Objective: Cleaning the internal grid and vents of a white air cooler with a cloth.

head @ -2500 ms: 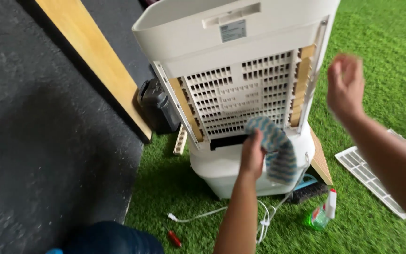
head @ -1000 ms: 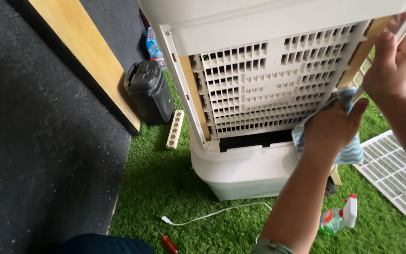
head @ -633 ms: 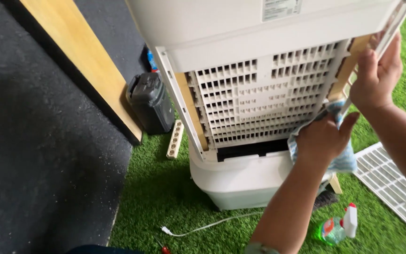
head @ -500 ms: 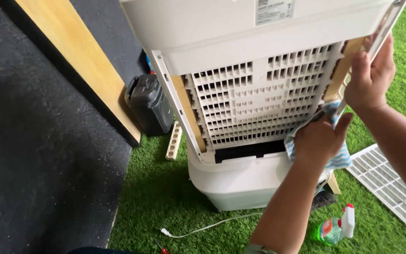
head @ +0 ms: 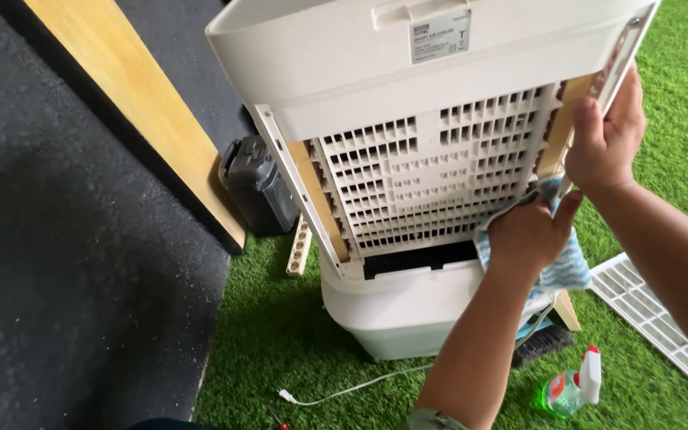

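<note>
Cloth clenched in left hand vs white cooler w/ rectangular white label up top; right hand grips edge.

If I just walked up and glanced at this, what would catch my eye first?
Most likely the big white air cooler filling the upper middle, its back grille exposed, standing on green turf. Next, two hands at its right edge: the left hand presses a blue-striped cloth against the grille's lower right corner, while the right hand grips the side frame above. A spray bottle lies on the grass at lower right.
</note>
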